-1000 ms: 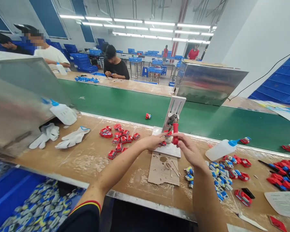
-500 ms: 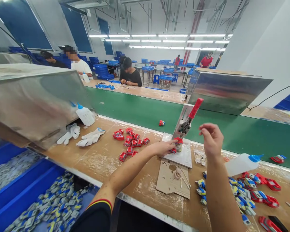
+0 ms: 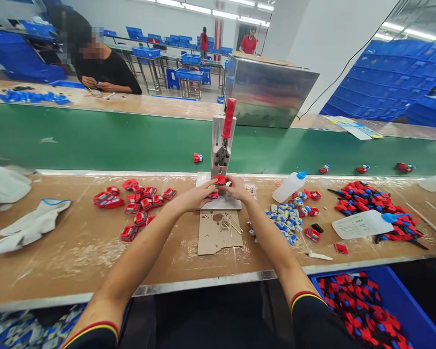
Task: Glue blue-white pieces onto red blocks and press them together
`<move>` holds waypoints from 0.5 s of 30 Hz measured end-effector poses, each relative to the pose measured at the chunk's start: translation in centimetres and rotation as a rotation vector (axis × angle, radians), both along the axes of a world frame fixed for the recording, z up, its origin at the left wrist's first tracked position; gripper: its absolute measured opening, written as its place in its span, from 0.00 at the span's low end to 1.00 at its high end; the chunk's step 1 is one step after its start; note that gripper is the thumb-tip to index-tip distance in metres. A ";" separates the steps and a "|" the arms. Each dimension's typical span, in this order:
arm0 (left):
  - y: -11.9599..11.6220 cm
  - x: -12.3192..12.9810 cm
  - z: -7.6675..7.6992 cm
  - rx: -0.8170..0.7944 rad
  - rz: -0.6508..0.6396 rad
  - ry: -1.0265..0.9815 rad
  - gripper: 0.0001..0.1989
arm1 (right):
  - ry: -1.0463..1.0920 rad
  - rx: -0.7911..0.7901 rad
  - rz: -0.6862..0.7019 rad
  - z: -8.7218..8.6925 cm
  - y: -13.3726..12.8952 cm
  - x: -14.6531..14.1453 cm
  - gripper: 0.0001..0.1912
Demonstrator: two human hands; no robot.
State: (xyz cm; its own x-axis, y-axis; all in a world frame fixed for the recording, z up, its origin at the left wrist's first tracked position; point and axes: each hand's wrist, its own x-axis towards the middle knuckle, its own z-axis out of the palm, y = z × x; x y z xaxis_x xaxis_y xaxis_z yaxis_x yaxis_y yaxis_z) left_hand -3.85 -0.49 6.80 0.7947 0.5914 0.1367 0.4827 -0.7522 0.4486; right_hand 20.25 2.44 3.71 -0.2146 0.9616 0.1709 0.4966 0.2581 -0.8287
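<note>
The left hand [image 3: 202, 193] and right hand [image 3: 237, 188] flanked the red part [image 3: 220, 179] at the foot of the clamp [image 3: 222, 154] on the worktop [image 3: 170, 259], though I could not tell whether either gripped it.

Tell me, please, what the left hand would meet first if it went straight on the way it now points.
The left hand would most likely meet the red piece beneath the clamp first; its fingertips appear to be at that piece's edge, though depth and actual contact are hard to judge.
</note>
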 end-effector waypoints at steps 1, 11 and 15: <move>-0.1 -0.1 -0.3 0.000 -0.001 -0.030 0.21 | -0.006 0.005 -0.014 -0.2 -0.3 0.4 0.14; 3.2 1.6 -5.0 -0.157 0.377 -0.757 0.20 | -0.363 -0.006 -0.396 2.8 3.6 10.0 0.13; 4.2 3.6 -5.3 -0.198 0.386 -0.779 0.23 | -0.548 -0.047 -0.354 3.5 8.3 9.2 0.14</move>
State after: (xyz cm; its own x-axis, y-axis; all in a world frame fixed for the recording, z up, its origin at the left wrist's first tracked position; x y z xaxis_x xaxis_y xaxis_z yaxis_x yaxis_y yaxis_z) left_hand -0.23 3.67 1.48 0.2595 0.8689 0.4216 0.1902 -0.4740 0.8598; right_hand 29.40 10.71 7.18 0.0720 0.9939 0.0830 0.8988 -0.0286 -0.4375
